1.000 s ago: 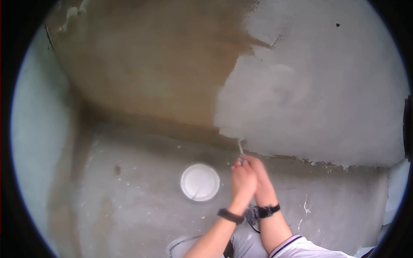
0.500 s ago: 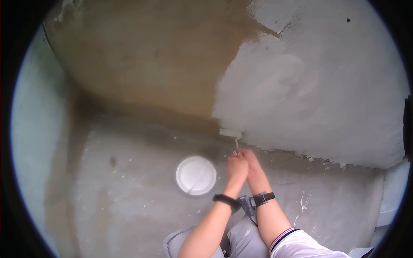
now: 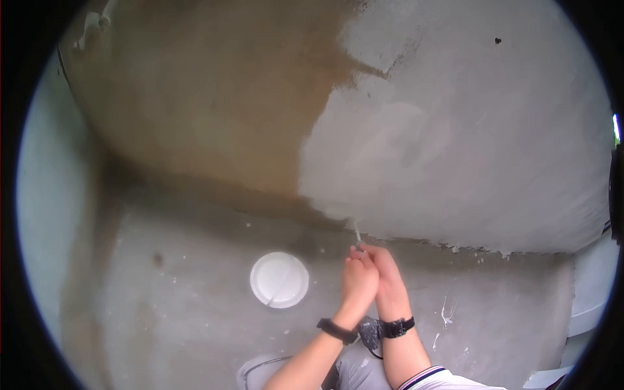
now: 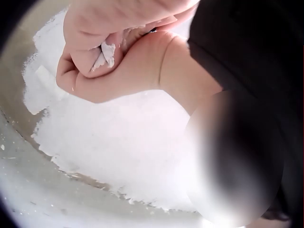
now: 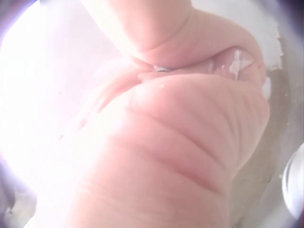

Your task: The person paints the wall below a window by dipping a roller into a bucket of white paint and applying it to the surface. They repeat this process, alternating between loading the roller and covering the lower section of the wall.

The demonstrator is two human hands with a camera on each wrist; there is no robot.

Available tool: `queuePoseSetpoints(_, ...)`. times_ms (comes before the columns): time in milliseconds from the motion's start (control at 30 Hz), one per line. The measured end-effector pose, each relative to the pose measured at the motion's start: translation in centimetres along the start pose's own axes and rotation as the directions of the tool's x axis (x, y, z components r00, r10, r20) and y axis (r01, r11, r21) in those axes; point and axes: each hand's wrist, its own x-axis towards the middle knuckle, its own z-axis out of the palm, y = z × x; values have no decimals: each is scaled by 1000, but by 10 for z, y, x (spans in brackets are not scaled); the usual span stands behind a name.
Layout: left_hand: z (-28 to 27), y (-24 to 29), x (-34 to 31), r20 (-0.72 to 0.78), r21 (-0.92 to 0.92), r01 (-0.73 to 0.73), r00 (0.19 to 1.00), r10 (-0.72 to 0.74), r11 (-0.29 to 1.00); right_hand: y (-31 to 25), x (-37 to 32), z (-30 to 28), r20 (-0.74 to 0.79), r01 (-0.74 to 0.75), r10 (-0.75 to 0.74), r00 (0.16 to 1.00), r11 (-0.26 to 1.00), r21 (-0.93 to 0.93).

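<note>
Both hands hold the handle of a small paint roller, whose thin pale rod (image 3: 357,230) rises from the grip at the foot of the wall. My left hand (image 3: 359,281) and right hand (image 3: 392,279) are pressed close together, fingers curled round the handle, most of which they hide. The white roller head (image 4: 45,76) lies against the wall's fresh white coat and blends into it in the head view. White paint is smeared on the fingers (image 4: 108,54). To the left of the hands, a round white bucket (image 3: 253,281) holds white paint.
The wall is bare brown-grey (image 3: 208,97) on the left and white-coated (image 3: 455,143) on the right, with a ragged border. Paint drips spot the grey concrete floor (image 3: 195,312). A side wall (image 3: 49,182) stands at left. My knees are below the hands.
The roller head, plainly visible below the white patch half a second ago, now merges with the coat. Both hands have shifted slightly right relative to the wall and bucket, keeping their hold.
</note>
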Motion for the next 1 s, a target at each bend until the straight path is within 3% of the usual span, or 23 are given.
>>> queuePoseSetpoints(67, -13, 2, -15, 87, -164, -36, 995, 51, 986, 3, -22, 5, 99, -38, 32, 995, 998, 58)
queuePoseSetpoints(133, -20, 10, -20, 106, -147, 5, 994, 10, 989, 3, -30, 11, 61, -32, 28, 998, 998, 61)
queuePoseSetpoints(200, -17, 7, -15, 126, -138, 30, 992, -12, 990, 5, -15, 0, 136, -99, 80, 987, 986, 135)
queuePoseSetpoints(233, -9, 0, -7, 59, -110, -5, 998, 11, 994, 8, -4, -4, 135, -82, 62, 989, 986, 145)
queuePoseSetpoints(267, -1, -8, 3, -8, -85, -44, 999, 43, 995, 12, 9, -11, 131, -79, 60, 990, 985, 150)
queuePoseSetpoints(400, 22, -47, 42, -17, -147, 25, 999, -27, 989, 22, 62, -26, 97, -50, 41, 994, 995, 91)
queuePoseSetpoints(500, 21, -65, 68, 98, -172, 138, 988, -122, 975, 33, 108, -39, 62, -45, 42, 997, 998, 52)
queuePoseSetpoints(567, 29, -72, 73, 54, -232, 96, 995, -86, 968, 40, 129, -47, 21, -44, 42, 999, 995, 87)
queuePoseSetpoints(600, 33, -76, 76, 4, -288, 61, 998, -62, 956, 37, 131, -48, 23, -35, 33, 999, 995, 92)
queuePoseSetpoints(633, 36, -79, 83, 74, -215, 87, 995, -72, 973, 34, 133, -49, -12, -40, 41, 999, 996, 79)
queuePoseSetpoints(767, 60, -95, 92, 50, -183, 33, 998, -25, 982, 27, 145, -66, -67, -53, 59, 996, 996, 76)
queuePoseSetpoints(900, 88, -131, 111, 109, -192, 98, 991, -78, 976, 26, 151, -83, -85, -118, 120, 989, 992, 33)
queuePoseSetpoints(1000, 77, -95, 98, 126, -240, 144, 985, -116, 960, 15, 141, -72, -76, -40, 46, 996, 997, 72)
